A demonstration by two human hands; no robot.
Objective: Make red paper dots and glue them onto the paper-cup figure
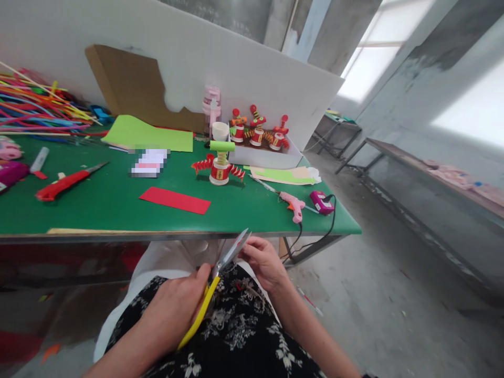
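Note:
My left hand [179,299] is closed round the yellow-handled scissors [200,315], above my lap and in front of the table edge. Their blades point away from me and stand slightly apart. Close by the blade tips, my right hand [265,261] is pinched on what looks like a small red paper piece [237,243], mostly hidden by the blades and fingers. On the table, a red paper strip [175,200] lies flat. Behind it stands a paper-cup figure [219,171] with folded red arms, a spring-like neck and a green roll on top.
A pink glue gun [293,205] with a black cord lies near the right table edge, beside a purple box [322,202]. Three similar figures stand in a white box [263,156]. Red-handled scissors [66,184], green paper [147,134] and colourful pipe cleaners [39,107] are at left.

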